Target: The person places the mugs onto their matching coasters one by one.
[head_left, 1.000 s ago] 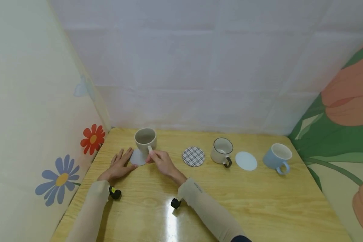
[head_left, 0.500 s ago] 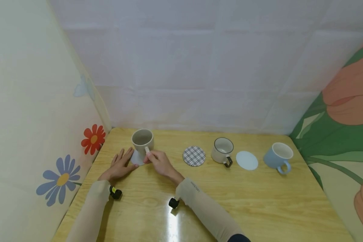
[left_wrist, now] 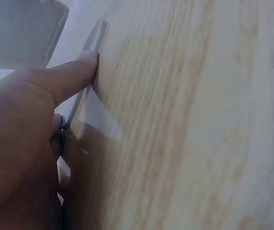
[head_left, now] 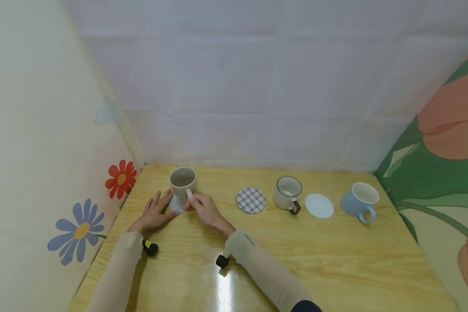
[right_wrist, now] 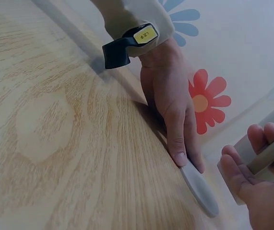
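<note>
The left hand (head_left: 152,216) lies spread on the table (head_left: 195,242), holding nothing and touching the edge of a white coaster (head_left: 175,204). To that hand's right, a beige mug (head_left: 183,182) hangs just above the coaster, apart from it; the right hand (head_left: 207,212) grips its handle (right_wrist: 267,157). Rightward from this grip stand a plaid coaster (head_left: 251,200), a dark-rimmed mug (head_left: 285,196), a round pale coaster (head_left: 319,206) and, farthest off, a blue mug (head_left: 352,203).

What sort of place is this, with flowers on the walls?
Maybe a little booth set up for filming: there's a wooden table, a creased sheet behind it, flower pictures at the sides, and two wrist cameras.
</note>
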### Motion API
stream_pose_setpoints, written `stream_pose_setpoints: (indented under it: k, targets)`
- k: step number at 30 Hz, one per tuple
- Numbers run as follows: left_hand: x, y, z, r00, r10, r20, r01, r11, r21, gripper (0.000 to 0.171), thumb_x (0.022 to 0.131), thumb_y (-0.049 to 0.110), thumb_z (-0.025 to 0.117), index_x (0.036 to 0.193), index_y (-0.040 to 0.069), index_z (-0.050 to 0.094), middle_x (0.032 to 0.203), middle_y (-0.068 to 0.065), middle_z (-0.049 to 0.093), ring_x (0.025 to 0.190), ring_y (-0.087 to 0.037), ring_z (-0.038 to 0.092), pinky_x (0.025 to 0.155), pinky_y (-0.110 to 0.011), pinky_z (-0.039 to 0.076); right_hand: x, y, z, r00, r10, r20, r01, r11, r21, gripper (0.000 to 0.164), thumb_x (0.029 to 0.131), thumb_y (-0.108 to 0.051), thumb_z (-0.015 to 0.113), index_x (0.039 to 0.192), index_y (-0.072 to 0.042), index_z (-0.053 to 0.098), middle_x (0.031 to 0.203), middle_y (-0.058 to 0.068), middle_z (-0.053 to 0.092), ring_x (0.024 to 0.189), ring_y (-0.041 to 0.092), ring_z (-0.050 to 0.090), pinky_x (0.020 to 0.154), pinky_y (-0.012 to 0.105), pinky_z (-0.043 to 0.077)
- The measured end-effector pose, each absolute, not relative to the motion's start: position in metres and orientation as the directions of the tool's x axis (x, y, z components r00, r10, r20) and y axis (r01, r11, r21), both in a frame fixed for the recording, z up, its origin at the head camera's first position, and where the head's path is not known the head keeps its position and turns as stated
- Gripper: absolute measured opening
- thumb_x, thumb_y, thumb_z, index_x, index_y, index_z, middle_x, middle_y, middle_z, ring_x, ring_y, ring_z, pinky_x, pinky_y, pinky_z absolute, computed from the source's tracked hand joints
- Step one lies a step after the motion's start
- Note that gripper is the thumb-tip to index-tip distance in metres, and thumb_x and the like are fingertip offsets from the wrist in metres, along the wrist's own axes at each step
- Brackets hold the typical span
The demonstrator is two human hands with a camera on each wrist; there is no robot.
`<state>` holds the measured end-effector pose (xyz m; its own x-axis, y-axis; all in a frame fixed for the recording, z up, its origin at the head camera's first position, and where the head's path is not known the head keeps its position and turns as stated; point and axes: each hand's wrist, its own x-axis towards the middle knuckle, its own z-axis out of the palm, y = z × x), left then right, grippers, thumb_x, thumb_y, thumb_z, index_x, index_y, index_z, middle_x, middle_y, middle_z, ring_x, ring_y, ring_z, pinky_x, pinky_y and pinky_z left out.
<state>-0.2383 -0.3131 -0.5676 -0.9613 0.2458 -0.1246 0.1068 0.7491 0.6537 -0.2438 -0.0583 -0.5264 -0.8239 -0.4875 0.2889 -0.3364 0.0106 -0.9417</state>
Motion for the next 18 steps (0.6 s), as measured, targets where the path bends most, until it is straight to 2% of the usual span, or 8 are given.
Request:
stream_pose_setpoints:
  k: [3, 9, 12, 14, 18]
  targets:
    - [-0.2382, -0.3131, -0.5688, -0.963, 0.238, -0.129, 0.094, 0.741, 0.665, 0.098, 0.1, 0.064, 0.064, 0.173, 0.019, 0.018, 0.182, -0.009, 0.004, 0.165, -0.04, -0.017, 0.128, -0.065, -0.018, -0.2436, -0.0594, -0.5287, -0.825, -0.486, 0.288, -0.329, -0.002, -0.944, 0.039, 0.114, -0.008, 0.044, 0.094, 0.015, 0.069, 0.098, 0.031, 0.072, 0.098, 0.037, 0.077, 0.091, 0.034, 0.065]
    - [-0.2413, -0.3152, -0.573, -0.962, 0.241, -0.125, 0.116, 0.78, 0.616, 0.095, 0.102, 0.058, 0.064, 0.172, 0.013, 0.018, 0.181, -0.011, 0.006, 0.165, -0.042, -0.014, 0.129, -0.066, -0.015, -0.2426, -0.0588, -0.5284, -0.802, -0.523, 0.288, -0.309, -0.048, -0.95, 0.041, 0.115, -0.007, 0.041, 0.1, 0.022, 0.066, 0.103, 0.041, 0.069, 0.105, 0.054, 0.072, 0.097, 0.053, 0.063]
    - [-0.2411, -0.3143, -0.5713, -0.962, 0.24, -0.127, 0.118, 0.79, 0.602, 0.094, 0.103, 0.054, 0.065, 0.172, 0.012, 0.017, 0.181, -0.012, 0.005, 0.165, -0.043, -0.014, 0.129, -0.066, -0.014, -0.2424, -0.0592, -0.5293, -0.795, -0.535, 0.286, -0.301, -0.061, -0.952, 0.041, 0.115, -0.006, 0.04, 0.101, 0.024, 0.065, 0.106, 0.043, 0.068, 0.107, 0.057, 0.07, 0.099, 0.057, 0.061]
    - [-0.2404, -0.3133, -0.57, -0.963, 0.237, -0.128, 0.114, 0.791, 0.601, 0.093, 0.104, 0.054, 0.064, 0.172, 0.012, 0.017, 0.181, -0.013, 0.005, 0.165, -0.043, -0.015, 0.129, -0.065, -0.015, -0.243, -0.0612, -0.5337, -0.801, -0.52, 0.297, -0.312, -0.062, -0.948, 0.041, 0.115, -0.007, 0.041, 0.1, 0.022, 0.066, 0.104, 0.042, 0.07, 0.105, 0.055, 0.072, 0.097, 0.054, 0.062]
    - [-0.2402, -0.3131, -0.5692, -0.963, 0.238, -0.127, 0.115, 0.788, 0.605, 0.093, 0.104, 0.052, 0.064, 0.172, 0.011, 0.017, 0.181, -0.014, 0.004, 0.165, -0.043, -0.015, 0.129, -0.066, -0.014, -0.2416, -0.0636, -0.5351, -0.817, -0.489, 0.306, -0.325, -0.048, -0.945, 0.038, 0.113, -0.007, 0.045, 0.096, 0.018, 0.068, 0.099, 0.036, 0.073, 0.099, 0.044, 0.076, 0.092, 0.04, 0.066]
